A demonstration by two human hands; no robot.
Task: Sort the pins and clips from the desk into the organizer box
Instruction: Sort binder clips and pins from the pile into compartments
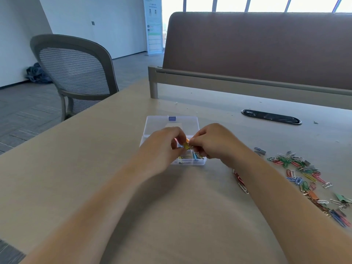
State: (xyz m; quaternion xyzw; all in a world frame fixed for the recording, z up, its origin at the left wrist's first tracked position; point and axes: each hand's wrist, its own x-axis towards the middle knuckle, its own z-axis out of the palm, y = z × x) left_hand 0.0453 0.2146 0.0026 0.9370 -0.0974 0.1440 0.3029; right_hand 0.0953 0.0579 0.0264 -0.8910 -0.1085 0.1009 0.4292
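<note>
Both hands meet over the clear organizer box (172, 122): the left hand (162, 144) and right hand (213, 142) each pinch a small yellow clip (185, 145) between their fingertips, just above the compartments. A few clips already lie in the near compartments. The box sits open on the desk (95, 168), lid folded away to the far side. Loose coloured paper clips (304, 176) lie scattered to the right, well apart from the box.

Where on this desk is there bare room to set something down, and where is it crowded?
Free: the desk left of the box out to its left edge, and the near strip between the forearms. Crowded: right of the right hand, where the clips lie scattered toward the right edge. Both hands, the left hand included, cover the box's compartments.
</note>
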